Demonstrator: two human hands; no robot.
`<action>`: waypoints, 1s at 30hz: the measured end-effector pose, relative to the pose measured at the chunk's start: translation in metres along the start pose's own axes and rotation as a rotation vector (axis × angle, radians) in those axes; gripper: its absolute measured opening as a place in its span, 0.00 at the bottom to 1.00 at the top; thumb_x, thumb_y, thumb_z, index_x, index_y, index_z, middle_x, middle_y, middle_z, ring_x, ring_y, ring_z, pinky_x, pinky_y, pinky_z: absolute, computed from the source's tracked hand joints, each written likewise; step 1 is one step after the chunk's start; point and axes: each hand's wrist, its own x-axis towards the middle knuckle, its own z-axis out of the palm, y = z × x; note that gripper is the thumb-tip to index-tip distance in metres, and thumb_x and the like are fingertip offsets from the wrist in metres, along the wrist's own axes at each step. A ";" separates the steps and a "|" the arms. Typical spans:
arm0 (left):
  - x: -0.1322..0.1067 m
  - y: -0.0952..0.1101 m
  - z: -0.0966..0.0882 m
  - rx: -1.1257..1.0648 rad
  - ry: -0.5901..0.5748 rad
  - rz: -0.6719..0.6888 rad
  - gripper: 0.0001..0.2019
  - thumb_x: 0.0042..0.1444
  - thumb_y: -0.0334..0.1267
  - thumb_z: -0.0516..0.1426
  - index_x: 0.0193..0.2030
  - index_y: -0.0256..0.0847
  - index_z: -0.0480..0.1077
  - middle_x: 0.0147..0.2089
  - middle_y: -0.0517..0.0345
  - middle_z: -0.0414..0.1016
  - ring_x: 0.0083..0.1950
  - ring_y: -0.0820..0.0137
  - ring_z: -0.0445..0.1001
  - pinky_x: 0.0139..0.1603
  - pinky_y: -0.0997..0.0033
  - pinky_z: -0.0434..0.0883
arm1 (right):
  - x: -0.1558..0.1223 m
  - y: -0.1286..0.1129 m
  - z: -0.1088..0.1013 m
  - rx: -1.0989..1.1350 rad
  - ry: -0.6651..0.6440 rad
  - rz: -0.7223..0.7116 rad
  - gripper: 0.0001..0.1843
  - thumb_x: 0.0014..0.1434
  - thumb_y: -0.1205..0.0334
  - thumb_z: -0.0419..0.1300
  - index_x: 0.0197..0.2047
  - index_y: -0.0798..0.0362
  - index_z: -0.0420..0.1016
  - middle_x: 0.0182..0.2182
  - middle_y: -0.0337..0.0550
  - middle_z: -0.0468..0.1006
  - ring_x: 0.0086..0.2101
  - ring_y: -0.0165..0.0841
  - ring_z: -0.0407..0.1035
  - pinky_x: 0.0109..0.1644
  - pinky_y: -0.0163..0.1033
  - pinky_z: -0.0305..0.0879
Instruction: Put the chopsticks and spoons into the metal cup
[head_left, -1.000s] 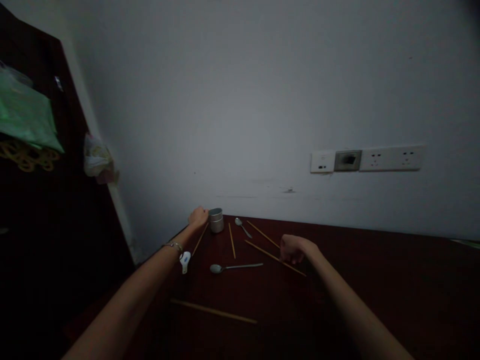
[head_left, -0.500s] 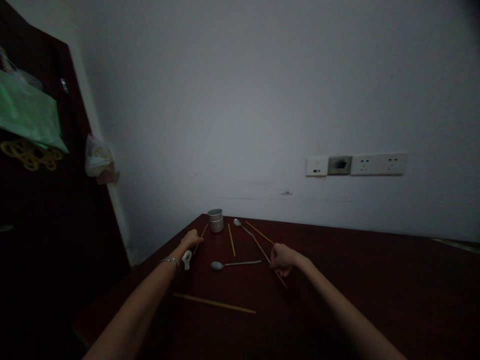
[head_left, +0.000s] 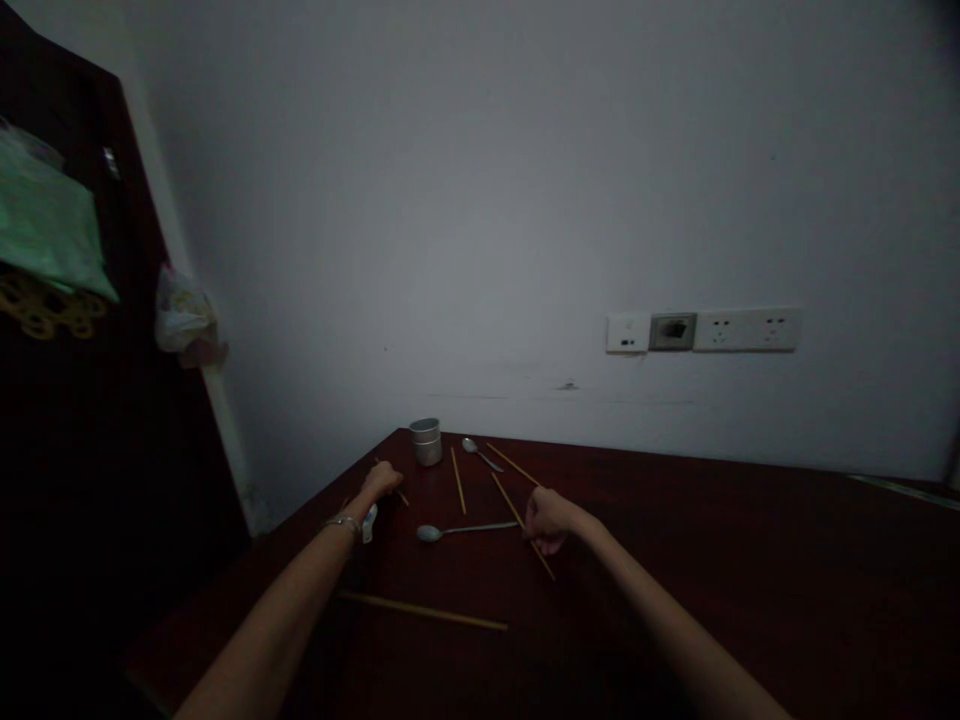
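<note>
My left hand [head_left: 379,483] is closed round a wooden chopstick [head_left: 402,497] at the left edge of a dark red table [head_left: 712,560]; a bracelet is on that wrist. My right hand [head_left: 547,518] is closed on another chopstick [head_left: 514,510] that runs diagonally under it. Between the two hands lies a metal spoon [head_left: 457,530]. A small metal cup [head_left: 426,441] stands at the back corner by the wall. A second spoon [head_left: 480,454] and two more chopsticks [head_left: 457,480] lie near the cup. A further chopstick [head_left: 424,611] lies nearer to me.
A small white object [head_left: 368,523] lies by my left wrist. A grey wall with a strip of power sockets [head_left: 701,331] runs behind the table. A dark cabinet [head_left: 82,400] with bags hung on it stands to the left.
My left hand came back from the cup towards me and took hold of a chopstick. My right hand moved left with its chopstick, which has swung to a steeper angle.
</note>
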 end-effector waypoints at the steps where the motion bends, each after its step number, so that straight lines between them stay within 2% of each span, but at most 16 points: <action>1: 0.001 -0.001 0.001 0.005 -0.005 -0.007 0.08 0.44 0.37 0.53 0.23 0.34 0.68 0.26 0.49 0.74 0.31 0.65 0.74 0.22 0.77 0.63 | 0.000 -0.001 0.000 -0.002 0.008 -0.001 0.10 0.46 0.74 0.57 0.17 0.58 0.64 0.09 0.34 0.67 0.15 0.28 0.68 0.23 0.31 0.69; 5: 0.005 -0.001 0.002 0.012 -0.023 -0.025 0.08 0.45 0.36 0.52 0.20 0.35 0.67 0.27 0.48 0.74 0.32 0.65 0.74 0.22 0.77 0.63 | 0.001 -0.001 -0.002 -0.007 0.028 0.006 0.10 0.46 0.74 0.58 0.16 0.58 0.64 0.10 0.34 0.67 0.15 0.28 0.68 0.23 0.32 0.69; 12: 0.001 0.001 0.002 0.019 -0.033 -0.018 0.08 0.45 0.35 0.53 0.21 0.34 0.67 0.29 0.47 0.74 0.31 0.65 0.74 0.23 0.76 0.64 | 0.010 0.009 -0.001 0.043 0.012 -0.004 0.08 0.46 0.72 0.59 0.18 0.58 0.65 0.10 0.34 0.68 0.14 0.27 0.67 0.21 0.31 0.69; 16: -0.008 0.003 -0.004 0.034 -0.002 -0.015 0.07 0.45 0.36 0.54 0.27 0.33 0.70 0.33 0.44 0.75 0.36 0.62 0.74 0.27 0.75 0.65 | 0.013 0.015 -0.002 0.075 0.021 -0.015 0.07 0.46 0.70 0.60 0.20 0.58 0.66 0.12 0.35 0.69 0.14 0.26 0.67 0.20 0.32 0.68; 19: -0.017 0.008 -0.013 0.043 0.067 -0.011 0.13 0.47 0.40 0.53 0.35 0.34 0.70 0.42 0.43 0.74 0.43 0.59 0.72 0.32 0.73 0.66 | 0.010 0.021 -0.004 0.097 0.035 -0.015 0.08 0.47 0.67 0.60 0.21 0.58 0.66 0.12 0.36 0.69 0.15 0.26 0.67 0.21 0.31 0.68; 21: -0.025 0.016 -0.021 0.033 0.141 -0.022 0.16 0.48 0.45 0.52 0.38 0.35 0.70 0.45 0.43 0.72 0.45 0.58 0.71 0.34 0.71 0.66 | 0.006 0.027 -0.007 0.114 0.052 -0.017 0.10 0.48 0.64 0.61 0.21 0.58 0.65 0.12 0.36 0.70 0.15 0.26 0.67 0.21 0.30 0.68; 24: -0.040 0.036 -0.032 -0.017 0.264 0.009 0.18 0.51 0.48 0.48 0.34 0.37 0.71 0.41 0.44 0.74 0.43 0.60 0.72 0.33 0.71 0.65 | -0.002 0.037 -0.014 0.142 0.113 -0.023 0.11 0.49 0.60 0.60 0.22 0.57 0.65 0.13 0.36 0.70 0.15 0.26 0.67 0.20 0.30 0.67; 28: -0.070 0.074 -0.037 -0.085 0.457 0.170 0.20 0.54 0.47 0.44 0.28 0.39 0.72 0.34 0.49 0.75 0.37 0.65 0.72 0.31 0.74 0.62 | -0.019 0.054 -0.026 0.133 0.282 -0.050 0.09 0.52 0.61 0.56 0.25 0.57 0.66 0.15 0.38 0.70 0.16 0.28 0.67 0.19 0.31 0.65; 30: -0.089 0.097 -0.035 -0.113 0.513 0.266 0.20 0.55 0.47 0.43 0.28 0.39 0.72 0.32 0.51 0.75 0.35 0.67 0.71 0.30 0.75 0.60 | -0.031 0.065 -0.034 0.094 0.400 -0.059 0.08 0.52 0.62 0.54 0.26 0.58 0.69 0.19 0.42 0.73 0.20 0.29 0.69 0.21 0.31 0.65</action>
